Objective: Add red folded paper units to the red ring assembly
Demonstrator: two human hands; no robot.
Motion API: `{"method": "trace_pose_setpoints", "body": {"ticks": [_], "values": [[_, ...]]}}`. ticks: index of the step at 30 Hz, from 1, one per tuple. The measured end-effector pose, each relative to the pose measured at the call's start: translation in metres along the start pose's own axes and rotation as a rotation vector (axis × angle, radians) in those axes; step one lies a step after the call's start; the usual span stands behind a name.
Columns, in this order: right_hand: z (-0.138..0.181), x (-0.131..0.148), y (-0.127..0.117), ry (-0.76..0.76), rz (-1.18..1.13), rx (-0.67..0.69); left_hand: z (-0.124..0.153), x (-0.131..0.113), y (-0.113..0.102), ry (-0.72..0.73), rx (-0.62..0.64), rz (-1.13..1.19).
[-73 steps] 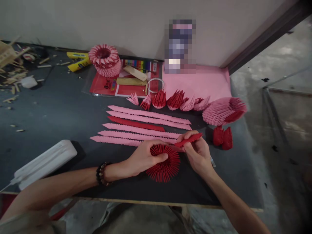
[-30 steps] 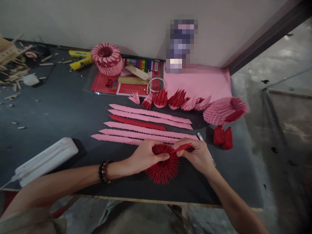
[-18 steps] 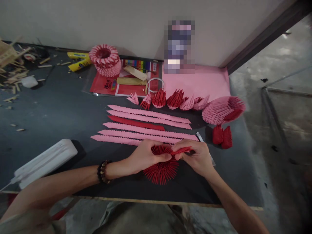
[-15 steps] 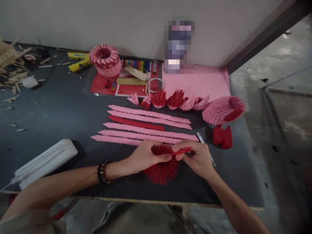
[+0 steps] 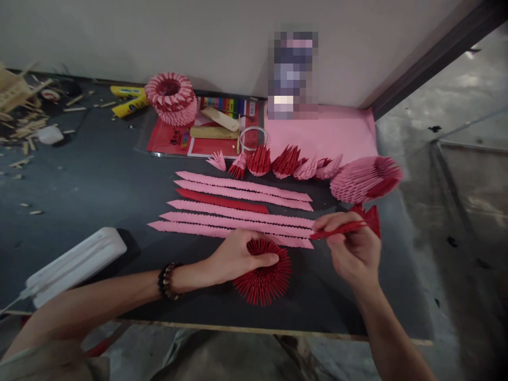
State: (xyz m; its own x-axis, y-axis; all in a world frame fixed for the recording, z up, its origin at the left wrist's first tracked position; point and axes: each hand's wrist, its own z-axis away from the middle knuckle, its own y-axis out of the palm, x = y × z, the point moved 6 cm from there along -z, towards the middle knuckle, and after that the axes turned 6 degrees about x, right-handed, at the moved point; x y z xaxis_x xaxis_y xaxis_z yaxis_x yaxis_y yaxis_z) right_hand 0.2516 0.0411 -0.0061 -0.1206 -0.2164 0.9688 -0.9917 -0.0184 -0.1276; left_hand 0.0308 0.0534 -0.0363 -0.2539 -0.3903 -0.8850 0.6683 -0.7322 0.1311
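My left hand (image 5: 240, 255) is closed on a round, spiky ring of folded red paper (image 5: 265, 288), its thumb lying across the centre. The ring is near the front edge of the dark table. To the right, my right hand (image 5: 355, 251) pinches a thin red strip of folded paper (image 5: 337, 232), apart from the ring. Beyond both hands lie several long pink folded-paper strips (image 5: 238, 210) and one shorter red strip (image 5: 222, 201). Red folded-paper pieces (image 5: 372, 214) show partly behind my right hand.
Small red and pink paper clusters (image 5: 286, 161) line up beyond the strips, beside a larger pink paper piece (image 5: 363, 180). Behind are a pink-and-red paper vase (image 5: 172, 103), pink sheets (image 5: 321, 129) and yellow tubes (image 5: 129, 106). A white device (image 5: 77, 264) lies at left, wood scraps (image 5: 32, 124) farther back.
My right hand has moved right, away from the red ring, carrying the thin red strip. It now covers the silver tool and part of the red pieces. My left hand stays on the ring.
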Motion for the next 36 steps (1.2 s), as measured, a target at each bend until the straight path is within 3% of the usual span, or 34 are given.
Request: {"method": "trace_pose_setpoints", "body": {"ticks": [4, 10, 16, 22, 29, 36], "values": [[0.0, -0.015, 0.019, 0.123, 0.027, 0.169, 0.0, -0.002, 0.002, 0.005, -0.05, 0.024], [0.005, -0.016, 0.035, 0.202, 0.036, 0.255, 0.0, -0.002, 0.001, 0.007, -0.042, 0.007], [0.007, -0.009, 0.043, 0.236, 0.085, 0.266, -0.002, 0.001, -0.003, 0.026, -0.038, 0.045], [0.012, -0.012, 0.046, 0.365, 0.185, 0.222, -0.002, 0.006, 0.004, 0.034, -0.016, 0.17], [0.019, -0.015, 0.043, 0.411, 0.251, 0.106, 0.0, 0.007, 0.001, 0.053, -0.117, 0.066], [0.02, -0.02, 0.046, 0.4, 0.226, 0.187, 0.0, -0.002, 0.004, 0.034, -0.11, 0.138]]}}
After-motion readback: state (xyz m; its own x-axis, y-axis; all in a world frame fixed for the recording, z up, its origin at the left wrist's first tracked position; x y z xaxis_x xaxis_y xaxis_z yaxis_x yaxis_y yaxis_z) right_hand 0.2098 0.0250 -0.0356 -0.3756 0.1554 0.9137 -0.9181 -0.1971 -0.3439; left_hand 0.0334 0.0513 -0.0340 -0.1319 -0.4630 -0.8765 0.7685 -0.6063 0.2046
